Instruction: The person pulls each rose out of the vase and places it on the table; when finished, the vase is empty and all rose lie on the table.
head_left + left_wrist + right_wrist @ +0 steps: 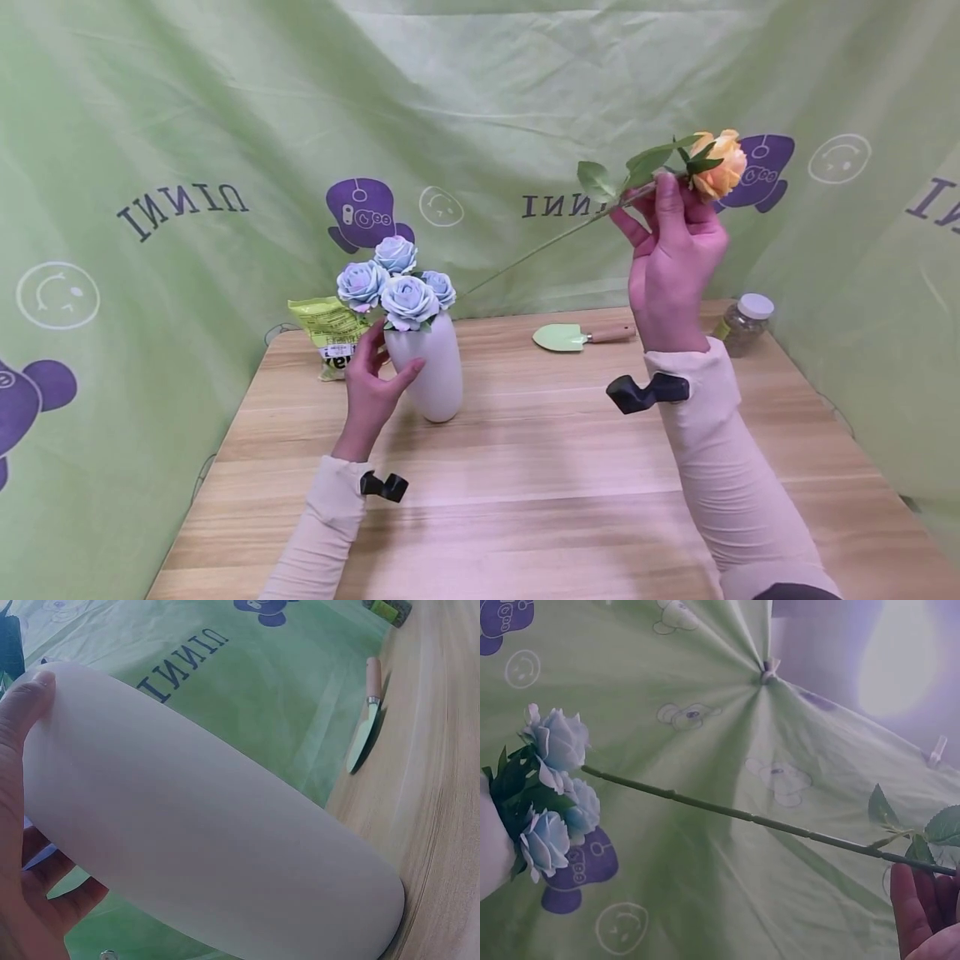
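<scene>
The right sleeve (738,483) leads up to the right hand (678,258), pinching an orange rose (723,167) by its stem (555,241), which slants toward eight o'clock, toward the white vase (435,367) of blue roses (408,302), gripped near its rim by the left hand (371,392).

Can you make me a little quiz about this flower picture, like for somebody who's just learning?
1. True or false: the right hand holds the orange rose by its stem.

2. Which thing is the left hand holding?
A) the garden trowel
B) the white vase
C) the green snack bag

3. How many blue roses can you count at the top of the vase in the head view?

Key:
1. True. The thumb and fingers pinch it just below the flower.
2. B. The thumb lies on its near side, close to the top.
3. Four.
</scene>
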Action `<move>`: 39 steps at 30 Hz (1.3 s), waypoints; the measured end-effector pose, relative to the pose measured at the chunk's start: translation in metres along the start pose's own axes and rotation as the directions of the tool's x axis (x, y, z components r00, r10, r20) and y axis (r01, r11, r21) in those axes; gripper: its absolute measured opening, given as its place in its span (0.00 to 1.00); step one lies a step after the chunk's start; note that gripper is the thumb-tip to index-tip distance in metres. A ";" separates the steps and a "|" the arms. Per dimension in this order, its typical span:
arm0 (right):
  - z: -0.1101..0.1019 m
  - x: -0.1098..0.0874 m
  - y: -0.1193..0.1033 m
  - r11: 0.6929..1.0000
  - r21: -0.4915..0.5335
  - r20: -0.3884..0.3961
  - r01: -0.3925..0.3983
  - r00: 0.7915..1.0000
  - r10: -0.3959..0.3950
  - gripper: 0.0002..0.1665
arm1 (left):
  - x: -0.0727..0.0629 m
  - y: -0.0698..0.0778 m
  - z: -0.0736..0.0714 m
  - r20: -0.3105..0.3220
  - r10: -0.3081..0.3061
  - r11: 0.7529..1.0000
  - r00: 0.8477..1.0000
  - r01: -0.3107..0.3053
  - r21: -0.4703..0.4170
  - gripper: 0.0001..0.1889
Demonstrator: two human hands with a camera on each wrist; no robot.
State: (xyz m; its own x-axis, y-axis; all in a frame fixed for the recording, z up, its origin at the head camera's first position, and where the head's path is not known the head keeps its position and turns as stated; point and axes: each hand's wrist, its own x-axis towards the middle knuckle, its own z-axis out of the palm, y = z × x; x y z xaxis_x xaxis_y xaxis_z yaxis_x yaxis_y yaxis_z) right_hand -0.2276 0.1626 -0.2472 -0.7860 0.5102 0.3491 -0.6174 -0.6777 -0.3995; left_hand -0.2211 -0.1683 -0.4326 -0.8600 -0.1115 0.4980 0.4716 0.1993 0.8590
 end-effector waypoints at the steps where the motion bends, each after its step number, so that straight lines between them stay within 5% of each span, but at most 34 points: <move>1: -0.002 0.000 0.000 1.000 -0.004 -0.005 -0.016 1.000 0.016 0.16 | 0.000 0.000 0.000 -0.001 0.001 1.000 1.000 -0.001 0.000 0.41; 10: -0.032 -0.005 0.011 0.977 -0.156 0.023 -0.147 0.988 0.152 0.15 | 0.000 0.001 0.000 -0.001 0.003 1.000 1.000 -0.003 0.003 0.42; 16: -0.055 -0.014 0.025 0.914 -0.342 0.053 -0.219 0.967 0.251 0.11 | 0.000 0.000 -0.002 -0.003 -0.001 1.000 1.000 0.001 0.008 0.42; 24: -0.082 -0.026 0.042 0.747 -0.572 -0.001 -0.339 0.911 0.412 0.07 | 0.000 0.000 -0.001 -0.011 0.010 1.000 1.000 -0.010 0.001 0.41; 31: -0.106 -0.036 0.062 0.579 -0.699 -0.045 -0.421 0.833 0.552 0.20 | 0.000 -0.001 0.000 -0.018 0.022 1.000 1.000 -0.022 -0.002 0.41; 39: -0.132 -0.055 0.083 0.393 -0.806 -0.075 -0.443 0.735 0.673 0.20 | 0.000 0.000 0.000 -0.014 0.026 1.000 1.000 -0.027 -0.008 0.41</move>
State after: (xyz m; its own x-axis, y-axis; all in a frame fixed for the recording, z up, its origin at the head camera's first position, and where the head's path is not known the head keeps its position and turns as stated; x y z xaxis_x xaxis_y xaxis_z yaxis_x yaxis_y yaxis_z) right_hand -0.2400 0.1481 -0.4117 -0.9962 -0.0412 -0.0762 0.0788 -0.0656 -0.9947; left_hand -0.2209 -0.1681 -0.4329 -0.8443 -0.1201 0.5223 0.4959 0.1943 0.8464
